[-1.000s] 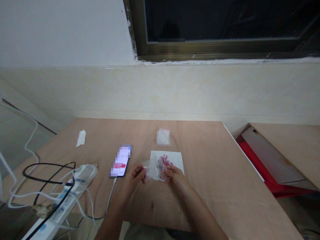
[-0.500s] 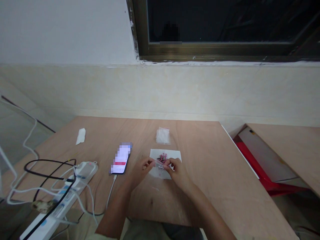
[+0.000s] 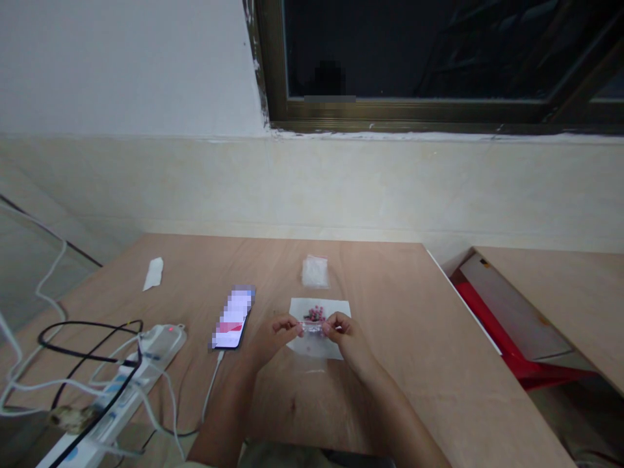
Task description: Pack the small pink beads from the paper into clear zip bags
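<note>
Between my two hands a small clear plastic bag [image 3: 312, 327] is stretched over a white sheet of paper [image 3: 319, 350]. My left hand [image 3: 279, 335] pinches its left end, fingers closed. At the other end my right hand [image 3: 344, 331] pinches it between thumb and fingers. Just beyond the bag, a little heap of pink and dark small pieces [image 3: 316, 313] lies on the paper; they are too small to name. Whether anything is inside the bag I cannot tell.
A stack of clear plastic bags [image 3: 315, 272] lies behind the paper. To the left are a phone [image 3: 234, 318] on a charging cable, a white scrap [image 3: 153, 273], and a power strip [image 3: 160, 341] with tangled cables. A second table [image 3: 560, 279] stands at right.
My hands have drawn slightly apart, and the clear bag now shows stretched flat between them. The whole view has shifted a little, with things sitting lower in the picture.
</note>
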The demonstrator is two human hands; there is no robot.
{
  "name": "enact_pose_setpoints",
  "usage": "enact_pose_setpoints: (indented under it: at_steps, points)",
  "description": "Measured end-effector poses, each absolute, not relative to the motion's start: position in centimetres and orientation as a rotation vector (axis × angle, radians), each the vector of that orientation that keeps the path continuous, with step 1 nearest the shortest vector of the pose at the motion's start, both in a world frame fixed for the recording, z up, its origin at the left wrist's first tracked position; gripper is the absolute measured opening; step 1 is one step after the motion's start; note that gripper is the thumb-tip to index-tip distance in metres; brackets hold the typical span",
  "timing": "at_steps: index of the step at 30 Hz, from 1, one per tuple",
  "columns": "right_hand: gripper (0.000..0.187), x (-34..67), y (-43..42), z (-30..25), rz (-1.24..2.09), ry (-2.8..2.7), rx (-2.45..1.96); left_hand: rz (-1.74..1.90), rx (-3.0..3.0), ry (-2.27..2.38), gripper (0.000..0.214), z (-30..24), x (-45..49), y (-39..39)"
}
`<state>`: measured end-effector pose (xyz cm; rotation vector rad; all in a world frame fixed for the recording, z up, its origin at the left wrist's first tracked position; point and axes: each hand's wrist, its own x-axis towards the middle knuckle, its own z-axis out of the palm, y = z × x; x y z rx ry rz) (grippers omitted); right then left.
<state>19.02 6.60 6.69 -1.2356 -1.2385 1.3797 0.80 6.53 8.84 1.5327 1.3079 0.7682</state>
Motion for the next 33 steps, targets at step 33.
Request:
enact_pose_setpoints:
  at_steps: [33]
  points:
    - [0.031, 18.0, 4.4, 5.5, 1.612, -1.113, -1.116, 0.885, 1.270, 1.284, 0.020, 7.7, 1.6, 5.6]
